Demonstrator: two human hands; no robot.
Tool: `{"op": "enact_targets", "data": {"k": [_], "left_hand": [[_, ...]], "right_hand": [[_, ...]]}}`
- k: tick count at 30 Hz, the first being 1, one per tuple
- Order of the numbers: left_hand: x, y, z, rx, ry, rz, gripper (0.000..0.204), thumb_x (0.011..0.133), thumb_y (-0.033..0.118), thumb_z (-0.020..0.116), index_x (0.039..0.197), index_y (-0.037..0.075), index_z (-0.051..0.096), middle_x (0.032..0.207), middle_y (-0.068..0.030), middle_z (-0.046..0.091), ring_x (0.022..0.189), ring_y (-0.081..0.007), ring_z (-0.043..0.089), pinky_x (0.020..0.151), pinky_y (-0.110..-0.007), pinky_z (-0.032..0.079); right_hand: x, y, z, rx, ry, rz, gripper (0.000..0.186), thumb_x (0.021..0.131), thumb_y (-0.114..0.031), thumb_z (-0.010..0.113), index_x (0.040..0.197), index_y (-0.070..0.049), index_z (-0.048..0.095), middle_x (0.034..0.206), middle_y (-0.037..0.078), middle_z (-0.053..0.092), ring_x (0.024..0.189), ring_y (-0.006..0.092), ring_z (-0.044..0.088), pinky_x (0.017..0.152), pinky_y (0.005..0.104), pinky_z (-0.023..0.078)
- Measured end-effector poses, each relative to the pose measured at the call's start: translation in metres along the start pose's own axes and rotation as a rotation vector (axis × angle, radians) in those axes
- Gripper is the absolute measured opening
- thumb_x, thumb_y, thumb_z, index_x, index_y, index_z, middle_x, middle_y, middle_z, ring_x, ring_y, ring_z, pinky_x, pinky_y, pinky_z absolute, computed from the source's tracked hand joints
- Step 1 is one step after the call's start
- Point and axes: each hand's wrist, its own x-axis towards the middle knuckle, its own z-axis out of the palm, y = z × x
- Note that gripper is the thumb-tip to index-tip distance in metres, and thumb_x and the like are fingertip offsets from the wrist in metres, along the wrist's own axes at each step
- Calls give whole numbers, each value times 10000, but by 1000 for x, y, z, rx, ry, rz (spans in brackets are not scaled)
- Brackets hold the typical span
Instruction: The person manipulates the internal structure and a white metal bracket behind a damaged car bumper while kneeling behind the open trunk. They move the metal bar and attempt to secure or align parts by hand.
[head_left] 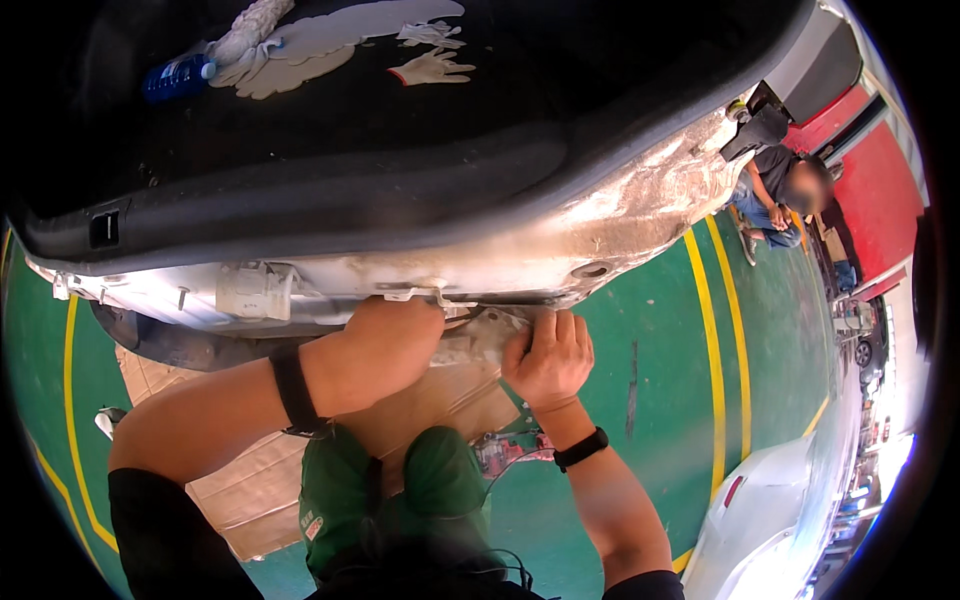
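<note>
In front of me is the rear end of a car, with bare white metal bodywork [470,255] below the black trim. My left hand [395,340] reaches in under the lower edge of this bodywork, bent at the wrist. Its fingers are hidden behind the hand and the metal. My right hand [553,358] is a little further right, its fingers curled over the end of a dirty grey metal piece [480,338] beneath the panel. That piece runs between my two hands. A small white clip bracket [428,296] juts out just above my left hand.
On the black trunk area lie white work gloves [432,68] and a blue bottle [180,78]. Cardboard [250,490] covers the green floor under my knees. A red-handled tool [500,452] and a cable lie nearby. At right are a crouching person [775,190] and a white car [755,510].
</note>
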Motion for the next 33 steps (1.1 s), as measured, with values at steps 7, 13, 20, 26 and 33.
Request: {"op": "enact_targets", "data": {"k": [7, 13, 20, 26, 33], "left_hand": [[7, -24, 10, -88, -54, 0, 261, 1026, 247, 535, 1027, 12, 648, 924, -219, 696, 822, -432, 695, 682, -510, 560], [18, -44, 22, -367, -307, -76, 389, 1093, 361, 446, 1279, 50, 587, 1188, -242, 666, 1061, -391, 663, 890, -459, 529], [25, -81, 64, -455, -363, 6, 456, 1110, 392, 397, 1436, 94, 510, 1316, -230, 621, 1208, -352, 600, 1025, -421, 463], [2, -71, 40, -261, -148, -2, 338, 1070, 370, 475, 1284, 144, 607, 988, -209, 707, 878, -413, 692, 777, -505, 544], [-7, -48, 27, -193, 62, 49, 198, 1015, 291, 561, 1087, 122, 637, 842, -188, 688, 772, -424, 678, 673, -546, 522]], "right_hand": [[0, 1, 2, 12, 8, 2, 121, 756, -116, 619, 852, -51, 584, 784, 130, 540, 710, 341, 548, 598, 457, 460], [-3, 6, 0, 11, -11, 16, 173, 762, -112, 612, 917, -35, 618, 795, 135, 554, 716, 347, 555, 606, 453, 466], [2, 0, 0, 23, -15, 0, 178, 769, -108, 603, 930, -30, 611, 789, 140, 539, 710, 352, 549, 608, 454, 459], [2, 1, 1, 2, 10, -12, 149, 770, -104, 601, 901, -31, 601, 781, 140, 529, 702, 353, 541, 600, 457, 451], [1, -4, 3, -10, 22, -31, 128, 753, -121, 616, 859, -54, 590, 775, 128, 531, 693, 334, 544, 589, 450, 455]]}}
